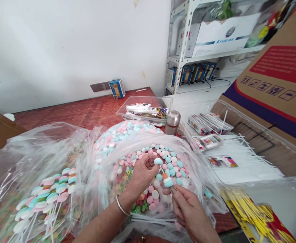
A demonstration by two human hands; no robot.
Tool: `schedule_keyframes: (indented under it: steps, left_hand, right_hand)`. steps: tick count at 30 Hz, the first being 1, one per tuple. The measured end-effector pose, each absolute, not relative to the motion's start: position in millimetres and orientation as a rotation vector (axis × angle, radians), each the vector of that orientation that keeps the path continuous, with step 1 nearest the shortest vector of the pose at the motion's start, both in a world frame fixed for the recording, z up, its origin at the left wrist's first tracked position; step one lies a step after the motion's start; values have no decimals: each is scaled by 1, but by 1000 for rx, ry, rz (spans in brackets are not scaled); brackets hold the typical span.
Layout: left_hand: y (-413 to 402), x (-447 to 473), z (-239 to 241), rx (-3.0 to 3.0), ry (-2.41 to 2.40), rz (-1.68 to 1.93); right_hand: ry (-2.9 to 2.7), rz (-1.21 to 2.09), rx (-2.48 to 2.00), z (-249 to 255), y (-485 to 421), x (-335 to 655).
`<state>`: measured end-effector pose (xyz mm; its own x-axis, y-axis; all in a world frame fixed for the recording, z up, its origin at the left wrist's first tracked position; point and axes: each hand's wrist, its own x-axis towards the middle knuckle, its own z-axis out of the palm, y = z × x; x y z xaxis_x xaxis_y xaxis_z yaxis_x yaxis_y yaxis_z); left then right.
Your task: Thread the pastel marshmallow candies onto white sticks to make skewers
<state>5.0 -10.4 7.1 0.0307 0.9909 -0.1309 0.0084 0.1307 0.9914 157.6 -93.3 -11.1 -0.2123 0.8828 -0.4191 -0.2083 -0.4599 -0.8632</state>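
My left hand [144,170], with a bangle on its wrist, pinches a pale blue and white marshmallow [158,161] at the upper tip of a thin white stick. My right hand [188,204] grips that marshmallow skewer [168,182] just below an orange candy and a blue and white marshmallow threaded on it. The stick's lower end is hidden by the fingers. Under both hands lies an open clear plastic bag [201,175] with loose pink, white and blue marshmallows [173,162]. Red and green gummy rings [141,204] lie nearest my left forearm.
Finished-looking marshmallow skewers [49,194] lie on a plastic bag at left. Behind stand a metal-capped bottle [172,123] and a clear plastic tray [120,110]. At right are white sticks [239,162], yellow twist ties [246,212] and a large cardboard box [272,81].
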Motion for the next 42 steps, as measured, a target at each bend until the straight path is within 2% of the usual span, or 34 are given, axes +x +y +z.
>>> schedule_keyframes:
  steps: [14,24,30,36,42]
  left_hand:
    - [-19,9,10,1347,1324,1059]
    - [-19,5,7,1450,1231,1101]
    - [-27,1,5,1736,1224,1078]
    - [-36,-1,-1,1449,1132,1131]
    - [-35,5,10,733,847,1264]
  right_hand:
    - [-588,1858,-1203,-3,-87,148]
    - [-705,1756,-1222,-11,-81,141]
    - [-902,1624,-1267,-20,-76,141]
    - [-1394,1178,-1420,-17,-67,142]
    - [-1631,1000,-1452,-16,-69,140]
